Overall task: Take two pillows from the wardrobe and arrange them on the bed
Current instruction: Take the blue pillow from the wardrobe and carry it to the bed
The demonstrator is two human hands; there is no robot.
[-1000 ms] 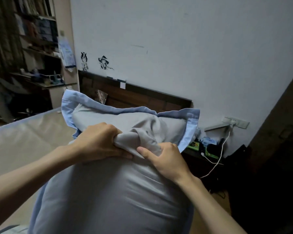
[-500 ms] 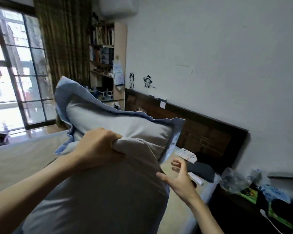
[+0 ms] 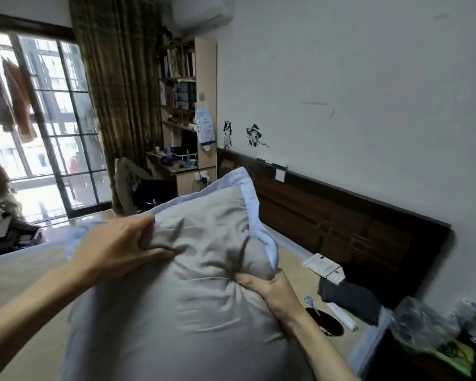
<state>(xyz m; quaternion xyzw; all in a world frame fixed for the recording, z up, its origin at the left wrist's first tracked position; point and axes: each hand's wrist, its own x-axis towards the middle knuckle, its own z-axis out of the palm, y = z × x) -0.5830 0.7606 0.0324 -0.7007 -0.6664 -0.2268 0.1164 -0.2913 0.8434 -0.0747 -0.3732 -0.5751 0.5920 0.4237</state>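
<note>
A grey pillow (image 3: pixel 193 303) with a light blue border fills the lower middle of the head view, held up over the bed (image 3: pixel 294 257). My left hand (image 3: pixel 116 248) grips a bunch of its fabric on the upper left. My right hand (image 3: pixel 270 290) grips the fabric on its right side near the blue edge. The bed's dark wooden headboard (image 3: pixel 341 218) runs along the wall to the right. The pillow hides most of the mattress. No second pillow shows.
On the mattress by the headboard lie a white box (image 3: pixel 324 268), dark folded cloth (image 3: pixel 349 298), scissors (image 3: pixel 309 301) and a black oval item (image 3: pixel 327 323). A cluttered nightstand (image 3: pixel 434 345) stands at the lower right. A desk with bookshelf (image 3: pixel 182 166), a chair and a large window (image 3: pixel 39 127) lie beyond.
My right hand, open and off the pillow half a second ago, has closed on its right side. The view has swung left toward the window and the pillow has moved over the bed.
</note>
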